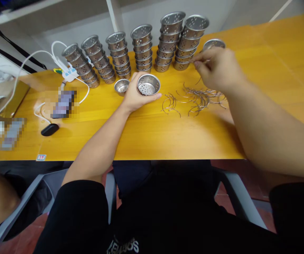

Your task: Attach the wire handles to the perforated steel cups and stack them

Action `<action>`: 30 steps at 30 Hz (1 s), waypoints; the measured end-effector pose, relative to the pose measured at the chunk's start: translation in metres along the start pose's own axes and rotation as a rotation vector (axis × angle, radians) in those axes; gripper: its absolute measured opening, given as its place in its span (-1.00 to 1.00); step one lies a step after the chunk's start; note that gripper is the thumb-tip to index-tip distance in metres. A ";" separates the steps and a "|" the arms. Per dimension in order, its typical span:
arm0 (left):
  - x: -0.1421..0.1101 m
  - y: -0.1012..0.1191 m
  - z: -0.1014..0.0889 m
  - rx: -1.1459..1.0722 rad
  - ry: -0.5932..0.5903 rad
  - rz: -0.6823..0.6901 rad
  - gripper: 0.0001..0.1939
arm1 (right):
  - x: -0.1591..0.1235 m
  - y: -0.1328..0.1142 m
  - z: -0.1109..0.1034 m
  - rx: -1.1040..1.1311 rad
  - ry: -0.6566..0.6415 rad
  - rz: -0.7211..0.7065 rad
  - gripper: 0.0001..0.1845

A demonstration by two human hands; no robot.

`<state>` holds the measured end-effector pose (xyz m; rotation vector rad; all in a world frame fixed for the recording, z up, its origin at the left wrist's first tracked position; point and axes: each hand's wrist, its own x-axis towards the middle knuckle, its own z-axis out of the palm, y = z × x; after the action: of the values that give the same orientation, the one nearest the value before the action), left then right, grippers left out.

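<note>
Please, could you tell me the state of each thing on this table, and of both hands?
Left hand: closed around a cup
Held cup: upright, nothing visible inside
Right hand: fingertips pinched together, contents unclear
Small cup: upright, open
Six cup stacks: nested, standing
Far cup: upright, partly hidden
Curved wires: loose, tangled
Power strip: cables plugged in
Pixelated phone: screen state unclear

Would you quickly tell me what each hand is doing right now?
Left hand: closed around a perforated metal cup.
Right hand: fingertips pinched together; whether they hold anything cannot be told.
</note>
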<state>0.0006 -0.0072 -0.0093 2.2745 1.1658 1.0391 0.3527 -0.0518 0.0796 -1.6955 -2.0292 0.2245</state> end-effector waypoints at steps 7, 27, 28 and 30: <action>0.001 -0.014 0.011 -0.081 0.001 0.001 0.04 | -0.003 -0.012 0.007 0.052 -0.120 -0.017 -0.42; 0.013 -0.050 0.031 -0.302 0.065 0.133 0.14 | 0.009 0.007 0.046 0.506 0.045 -0.045 -0.74; 0.013 -0.050 0.031 -0.306 0.060 0.136 0.15 | 0.008 0.007 0.045 0.501 0.047 -0.039 -0.74; 0.012 -0.050 0.032 -0.311 0.048 0.146 0.15 | 0.007 0.004 0.042 0.487 0.045 -0.033 -0.73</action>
<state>0.0026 0.0313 -0.0554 2.1202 0.7985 1.2398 0.3364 -0.0362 0.0430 -1.3472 -1.7814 0.6084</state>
